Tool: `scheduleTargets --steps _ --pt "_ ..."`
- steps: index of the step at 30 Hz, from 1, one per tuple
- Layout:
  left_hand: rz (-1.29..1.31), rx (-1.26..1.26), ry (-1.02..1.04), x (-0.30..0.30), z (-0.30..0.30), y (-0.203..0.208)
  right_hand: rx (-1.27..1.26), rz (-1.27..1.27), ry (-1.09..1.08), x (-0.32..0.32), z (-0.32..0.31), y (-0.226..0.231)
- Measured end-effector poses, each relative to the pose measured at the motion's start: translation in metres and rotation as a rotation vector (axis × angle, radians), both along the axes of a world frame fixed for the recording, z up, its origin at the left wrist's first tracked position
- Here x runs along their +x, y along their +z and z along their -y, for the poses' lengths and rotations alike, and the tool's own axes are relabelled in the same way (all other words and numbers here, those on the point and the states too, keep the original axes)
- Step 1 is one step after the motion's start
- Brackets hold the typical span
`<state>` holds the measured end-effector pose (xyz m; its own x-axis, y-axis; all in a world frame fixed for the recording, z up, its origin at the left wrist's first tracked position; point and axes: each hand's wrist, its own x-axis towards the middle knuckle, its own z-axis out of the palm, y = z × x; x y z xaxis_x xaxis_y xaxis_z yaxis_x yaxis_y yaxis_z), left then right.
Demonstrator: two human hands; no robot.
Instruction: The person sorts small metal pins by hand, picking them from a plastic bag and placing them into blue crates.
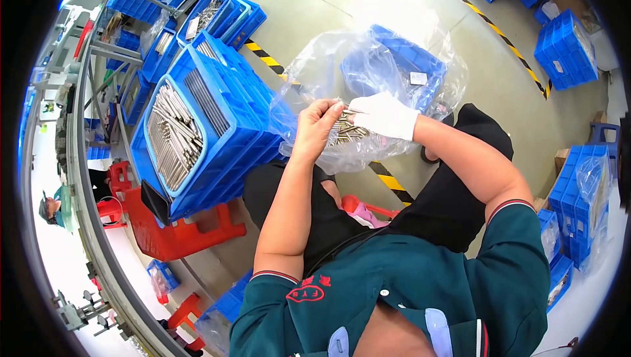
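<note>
My left hand (pixel 319 125) is bare, its thumb and fingers pinched together in front of me. Right beside it is my right hand (pixel 384 116) in a white glove, fingers drawn together toward the left fingertips. Whatever sits between the two hands is small and mostly hidden by the fingers. Just below them, many short metal pins (pixel 350 132) lie in a clear plastic bag (pixel 315 71). The bag is spread wide over a blue crate (pixel 427 68) on the floor.
At my left, a blue crate (pixel 220 135) holding long metal rods (pixel 172 135) tops a stack beside a red plastic stool (pixel 177 229). More blue crates (pixel 566 48) stand at the right. Yellow-black tape (pixel 493 19) marks the floor. A metal-framed bench (pixel 85 179) runs along the far left.
</note>
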<state>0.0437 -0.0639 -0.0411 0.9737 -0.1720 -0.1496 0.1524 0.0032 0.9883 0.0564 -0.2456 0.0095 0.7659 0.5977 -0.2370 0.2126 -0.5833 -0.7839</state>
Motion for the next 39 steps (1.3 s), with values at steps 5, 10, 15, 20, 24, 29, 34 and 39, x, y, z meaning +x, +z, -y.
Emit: scheduleTargets --steps 5,10,15,20,24,29,34,39 --pt "0.036 0.072 0.034 -0.001 0.003 0.002 -0.039 0.144 -0.03 0.0 0.002 -0.007" --pt "0.114 0.126 0.057 -0.004 0.004 0.002 -0.136 0.367 -0.059 -0.008 -0.001 -0.008" --pt "0.151 0.076 0.064 -0.005 0.007 0.004 -0.143 0.366 -0.059 -0.009 0.0 -0.005" --pt "-0.145 -0.235 0.01 -0.009 0.011 0.019 -0.111 0.353 -0.072 -0.013 0.004 -0.007" --pt "-0.236 -0.459 -0.015 -0.007 0.005 0.001 -0.092 0.38 -0.045 -0.015 0.004 -0.004" --pt "-0.431 -0.713 -0.012 -0.007 0.014 0.0 -0.088 0.428 -0.079 -0.014 0.008 -0.014" --pt "-0.437 -0.685 -0.023 -0.002 0.014 -0.003 -0.112 0.305 -0.094 -0.01 0.004 -0.007" --pt "-0.419 -0.371 0.126 0.011 0.022 -0.039 -0.287 0.265 -0.08 0.008 -0.002 -0.03"
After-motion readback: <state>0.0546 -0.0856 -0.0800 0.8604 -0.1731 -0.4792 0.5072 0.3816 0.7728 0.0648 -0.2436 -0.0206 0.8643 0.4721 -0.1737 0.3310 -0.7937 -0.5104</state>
